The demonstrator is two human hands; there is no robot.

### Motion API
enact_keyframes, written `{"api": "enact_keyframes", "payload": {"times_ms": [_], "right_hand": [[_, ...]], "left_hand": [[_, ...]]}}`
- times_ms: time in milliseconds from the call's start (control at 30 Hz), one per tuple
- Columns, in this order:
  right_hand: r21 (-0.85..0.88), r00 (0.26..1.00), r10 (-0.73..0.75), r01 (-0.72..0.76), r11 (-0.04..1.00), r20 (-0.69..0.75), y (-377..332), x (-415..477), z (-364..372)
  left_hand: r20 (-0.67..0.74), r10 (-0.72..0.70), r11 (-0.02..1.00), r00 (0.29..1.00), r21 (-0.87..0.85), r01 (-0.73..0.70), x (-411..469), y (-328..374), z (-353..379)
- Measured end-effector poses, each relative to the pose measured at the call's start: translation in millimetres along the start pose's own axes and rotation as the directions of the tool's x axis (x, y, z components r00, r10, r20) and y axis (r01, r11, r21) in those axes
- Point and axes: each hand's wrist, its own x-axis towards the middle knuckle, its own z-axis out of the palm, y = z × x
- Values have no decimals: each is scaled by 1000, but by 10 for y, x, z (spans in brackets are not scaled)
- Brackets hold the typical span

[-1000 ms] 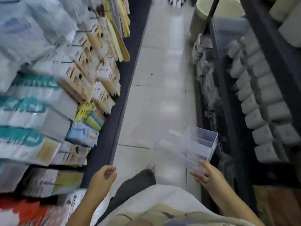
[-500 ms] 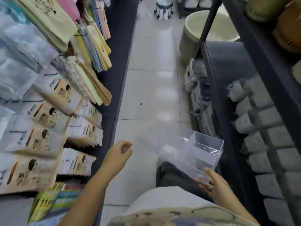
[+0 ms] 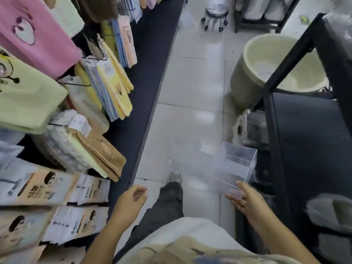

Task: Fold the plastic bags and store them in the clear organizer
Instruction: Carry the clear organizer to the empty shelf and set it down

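A clear organizer (image 3: 231, 164), an empty see-through box with inner dividers, hangs in the air over the aisle floor at lower right. My right hand (image 3: 244, 201) grips its near end, thumb on top and fingers underneath. My left hand (image 3: 129, 203) floats free at lower centre-left with fingers loosely curled, holding nothing. No plastic bags for folding are plainly visible.
A narrow tiled aisle (image 3: 190, 88) runs ahead. Hanging towels and packaged goods (image 3: 106, 80) crowd the left rack. A black shelf unit (image 3: 304, 130) stands right, with a cream tub (image 3: 253, 60) beyond it. A wheeled stool (image 3: 215, 14) sits at the far end.
I have walked forward along the aisle, so the racks slid past. The organizer stays held in my right hand; my left hand stays free and has dropped slightly.
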Motion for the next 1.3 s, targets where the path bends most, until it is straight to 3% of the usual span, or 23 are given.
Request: {"api": "enact_keyframes", "payload": {"times_ms": [300,500,833,1100,1300], "right_hand": [[104,998,38,-33,994,-45,-1929,1580,793],[149,997,41,-31,988,-65,-3109,2723,1080],[16,1000,-17,17,1000,-22,-5721,4796,1527],[30,999,2,-4,1000,51,-7524,6591,2315],[48,1000,-15,15,999,-10,-8943,7624,2922]], "left_hand": [[6,127,983,992,136,-126,2496,2019,-569],[7,210,967,978,148,-209,4122,3465,-439],[40,112,993,993,37,-114,6151,5270,-43],[-56,-2,1000,998,3,3,8113,6137,-307],[-29,38,999,999,24,-37,9836,7356,-630]]}}
